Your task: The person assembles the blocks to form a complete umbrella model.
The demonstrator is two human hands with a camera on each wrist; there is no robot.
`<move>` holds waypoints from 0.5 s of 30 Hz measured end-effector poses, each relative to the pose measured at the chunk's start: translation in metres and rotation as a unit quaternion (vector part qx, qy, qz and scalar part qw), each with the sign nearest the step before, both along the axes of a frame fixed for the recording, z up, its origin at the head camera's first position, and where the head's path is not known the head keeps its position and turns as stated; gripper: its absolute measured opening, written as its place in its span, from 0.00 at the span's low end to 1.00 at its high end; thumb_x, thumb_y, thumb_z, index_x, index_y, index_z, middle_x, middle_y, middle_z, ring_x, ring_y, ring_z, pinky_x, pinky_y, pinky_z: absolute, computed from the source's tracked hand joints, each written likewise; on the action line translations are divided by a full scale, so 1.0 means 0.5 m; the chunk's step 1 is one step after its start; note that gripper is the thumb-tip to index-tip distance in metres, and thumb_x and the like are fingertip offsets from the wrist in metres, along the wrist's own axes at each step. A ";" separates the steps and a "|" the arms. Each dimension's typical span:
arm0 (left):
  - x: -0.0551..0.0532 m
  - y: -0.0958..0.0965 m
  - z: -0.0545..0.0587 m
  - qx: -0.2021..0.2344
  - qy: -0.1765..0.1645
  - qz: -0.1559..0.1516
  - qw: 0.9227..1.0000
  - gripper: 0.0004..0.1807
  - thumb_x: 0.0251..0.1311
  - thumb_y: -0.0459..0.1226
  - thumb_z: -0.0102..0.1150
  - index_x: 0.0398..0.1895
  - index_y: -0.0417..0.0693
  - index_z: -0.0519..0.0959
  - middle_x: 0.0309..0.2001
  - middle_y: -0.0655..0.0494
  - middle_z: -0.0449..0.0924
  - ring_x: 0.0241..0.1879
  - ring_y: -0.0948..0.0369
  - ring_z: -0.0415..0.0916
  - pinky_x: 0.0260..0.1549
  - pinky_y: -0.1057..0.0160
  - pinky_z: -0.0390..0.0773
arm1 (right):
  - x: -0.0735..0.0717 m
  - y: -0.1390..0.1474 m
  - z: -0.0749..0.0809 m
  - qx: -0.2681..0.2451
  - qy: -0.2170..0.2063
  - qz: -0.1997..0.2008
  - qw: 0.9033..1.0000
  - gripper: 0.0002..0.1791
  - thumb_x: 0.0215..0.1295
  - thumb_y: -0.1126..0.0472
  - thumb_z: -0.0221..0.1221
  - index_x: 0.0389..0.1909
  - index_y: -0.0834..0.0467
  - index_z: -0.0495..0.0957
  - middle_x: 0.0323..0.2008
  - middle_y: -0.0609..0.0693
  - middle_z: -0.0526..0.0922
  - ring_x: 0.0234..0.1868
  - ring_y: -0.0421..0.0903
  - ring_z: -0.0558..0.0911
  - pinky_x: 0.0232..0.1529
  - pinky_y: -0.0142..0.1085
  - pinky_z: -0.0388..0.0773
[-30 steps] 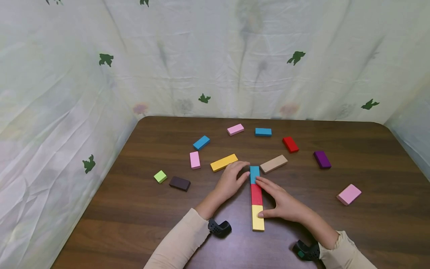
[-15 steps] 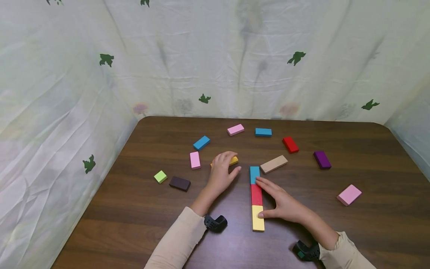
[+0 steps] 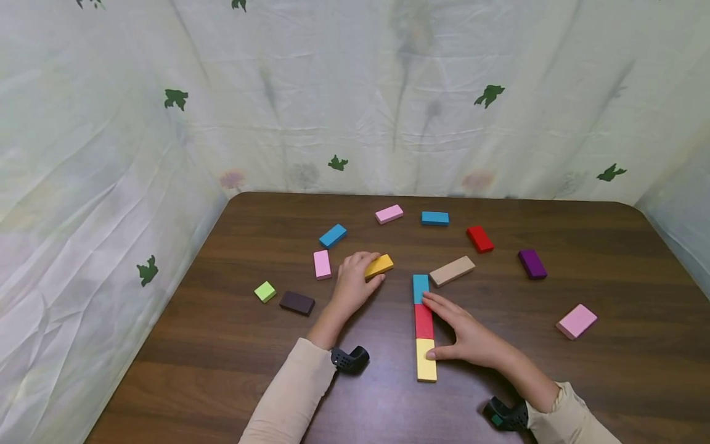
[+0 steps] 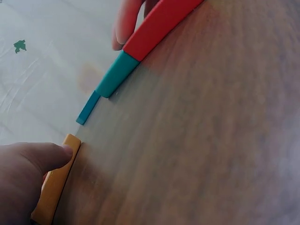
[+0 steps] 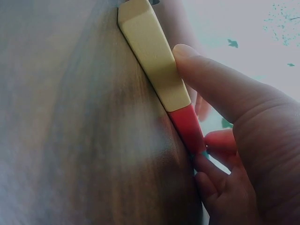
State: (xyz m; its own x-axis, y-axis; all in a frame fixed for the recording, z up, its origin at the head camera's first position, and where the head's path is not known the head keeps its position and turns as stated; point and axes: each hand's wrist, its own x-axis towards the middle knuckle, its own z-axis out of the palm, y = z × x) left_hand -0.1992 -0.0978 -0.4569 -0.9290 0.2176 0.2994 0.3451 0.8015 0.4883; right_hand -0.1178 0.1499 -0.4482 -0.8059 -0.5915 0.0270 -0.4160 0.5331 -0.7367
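A row of three blocks lies end to end in the head view: a blue block (image 3: pixel 421 288) at the far end, a red block (image 3: pixel 423 321) in the middle, a pale yellow block (image 3: pixel 426 361) nearest. My right hand (image 3: pixel 471 336) rests along the row's right side, fingers spread. Its fingertips touch the blue block and its thumb the pale yellow one, also seen in the right wrist view. To the left, my left hand (image 3: pixel 354 283) pinches an orange-yellow block (image 3: pixel 380 266). Its thumb presses the block's side in the left wrist view; the hand covers the block's left part.
Scattered over the brown table (image 3: pixel 222 345) lie a beige block (image 3: pixel 452 271), a red block (image 3: pixel 479 239), a purple block (image 3: pixel 532 264), a black block (image 3: pixel 297 303), a lime block (image 3: pixel 265 291), and several pink and blue ones. A pale curtain (image 3: pixel 310 74) hangs behind.
My left hand has moved left from beside the blue end of the row to the orange-yellow block, and now holds it. My right hand and the row have stayed in place.
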 end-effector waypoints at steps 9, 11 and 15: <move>0.000 0.001 -0.001 0.003 -0.023 0.005 1.000 0.21 0.55 0.37 0.60 0.53 0.48 0.74 0.48 0.50 0.71 0.47 0.52 0.65 0.46 0.54 0.62 | 0.000 0.000 -0.001 0.004 -0.006 -0.003 1.000 0.51 0.43 0.38 0.65 0.67 0.53 0.56 0.67 0.45 0.51 0.65 0.51 0.52 0.57 0.55 0.56; 0.000 0.001 0.000 0.003 -0.021 0.002 1.000 0.20 0.55 0.36 0.59 0.53 0.47 0.74 0.48 0.50 0.70 0.46 0.52 0.65 0.46 0.54 0.62 | 0.000 0.000 -0.001 0.003 -0.004 -0.002 1.000 0.51 0.43 0.37 0.65 0.67 0.53 0.56 0.67 0.45 0.50 0.66 0.51 0.52 0.57 0.55 0.56; -0.001 0.002 0.005 0.002 -0.019 -0.014 1.000 0.20 0.55 0.35 0.59 0.53 0.46 0.74 0.47 0.49 0.70 0.45 0.52 0.65 0.46 0.54 0.62 | -0.001 0.000 -0.002 0.001 0.001 0.000 1.000 0.51 0.43 0.37 0.64 0.67 0.54 0.56 0.67 0.45 0.50 0.66 0.51 0.52 0.57 0.54 0.56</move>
